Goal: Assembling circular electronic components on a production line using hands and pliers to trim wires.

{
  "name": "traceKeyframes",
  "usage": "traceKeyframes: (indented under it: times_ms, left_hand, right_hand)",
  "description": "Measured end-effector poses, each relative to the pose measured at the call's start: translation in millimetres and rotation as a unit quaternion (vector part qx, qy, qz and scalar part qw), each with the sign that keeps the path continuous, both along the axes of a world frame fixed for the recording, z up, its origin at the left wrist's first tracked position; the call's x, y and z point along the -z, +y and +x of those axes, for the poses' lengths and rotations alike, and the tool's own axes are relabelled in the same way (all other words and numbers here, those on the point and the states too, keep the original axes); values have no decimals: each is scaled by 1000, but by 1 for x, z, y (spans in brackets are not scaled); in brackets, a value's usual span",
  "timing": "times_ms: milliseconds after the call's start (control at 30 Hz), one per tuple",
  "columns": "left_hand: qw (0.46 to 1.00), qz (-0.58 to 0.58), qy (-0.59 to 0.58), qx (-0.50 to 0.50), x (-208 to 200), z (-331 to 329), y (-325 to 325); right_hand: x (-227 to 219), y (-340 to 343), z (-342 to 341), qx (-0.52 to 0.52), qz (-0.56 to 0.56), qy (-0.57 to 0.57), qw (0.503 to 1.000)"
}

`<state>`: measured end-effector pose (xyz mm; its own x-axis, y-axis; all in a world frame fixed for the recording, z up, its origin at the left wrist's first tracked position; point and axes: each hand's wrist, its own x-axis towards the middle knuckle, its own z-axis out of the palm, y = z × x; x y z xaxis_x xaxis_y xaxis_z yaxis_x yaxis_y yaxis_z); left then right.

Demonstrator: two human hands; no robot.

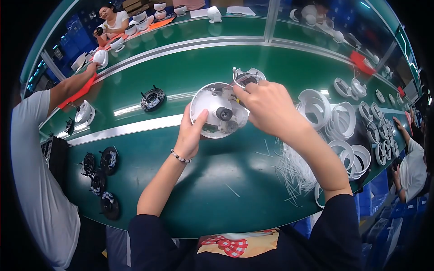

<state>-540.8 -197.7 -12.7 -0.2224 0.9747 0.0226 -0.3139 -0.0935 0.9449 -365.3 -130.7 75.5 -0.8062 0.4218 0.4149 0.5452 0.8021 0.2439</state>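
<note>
My left hand (192,131) grips the left rim of a round white plastic housing (206,100), thumb on its inner face. A black lens-like cylinder (224,114) sits inside, with small grey and clear parts beside it. My right hand (264,106) is closed at the housing's upper right edge, its fingertips pinched by some thin wires. What lies between those fingers is hidden. Just beyond them is a smaller white part (253,73) with a dark middle; whether it touches the housing I cannot tell.
White cable ties (294,174) lie heaped at right, beside stacked white rings (341,119). Several black round assemblies (109,160) sit at left, another black assembly (153,99) on the green belt (190,63). A co-worker's arm (72,86) reaches in from the left.
</note>
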Motion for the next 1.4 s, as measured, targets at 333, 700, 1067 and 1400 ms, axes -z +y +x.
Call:
traceKeyframes:
  times_ms: [333,700,1067,1400]
  left_hand:
    - [999,-16,-9,-47,20,-26,44]
    - [976,-11,-217,23,79,-62,190]
    - [814,-18,567,-123,84,-230,176]
    - [705,-145,683,-125,130,-281,185]
  right_hand:
    - [-11,-3,37,-30,-137,125,982]
    - [107,-128,22,-145,-397,78,903]
    - [111,-140,90,-23,-208,355,911]
    - [118,-152,294,611,-223,235,722]
